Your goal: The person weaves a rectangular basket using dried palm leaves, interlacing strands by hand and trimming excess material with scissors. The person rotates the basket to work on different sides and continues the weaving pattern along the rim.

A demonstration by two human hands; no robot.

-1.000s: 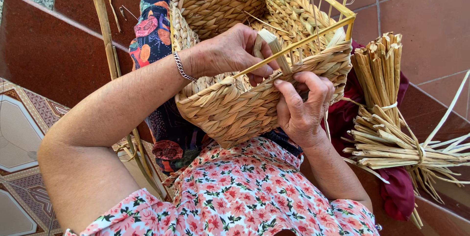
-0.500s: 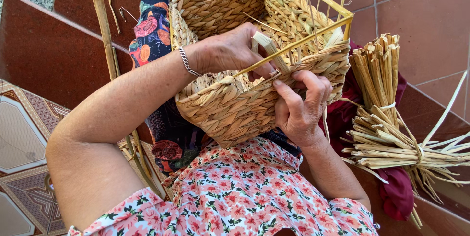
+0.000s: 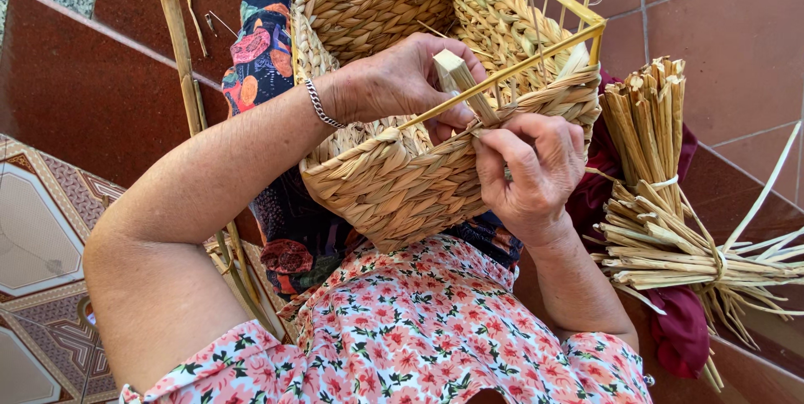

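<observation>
Up on the person's lap sits the woven basket point(image 3: 394, 178), tipped so its open mouth faces away, and honestly not much has moved over the last second: both hands are parked at the same spot on the near rim, with the basket maybe nudged a touch and the view drifted slightly. To me that reads as slow, fiddly work on 1 stitch at the rim rather than any big step. The left hand point(image 3: 402, 82) reaches over the edge from inside and its grip is clenched around a thick folded straw strip point(image 3: 461, 82) that pokes up past the yellow wire frame point(image 3: 536, 44). The right hand point(image 3: 532, 165) is pinching the lower end of that same strip right where it meets the braided rim, fingers point(image 3: 511, 149) pressed tight. The basket itself looks mostly done: chunky braided straw walls, squarish shape, with bare thin stakes standing up along the far side. Just beside it on the right lies a tied bundle of straw point(image 3: 662, 203) on a dark red cloth point(image 3: 678, 329), all on the reddish tiled floor point(image 3: 720, 27).
</observation>
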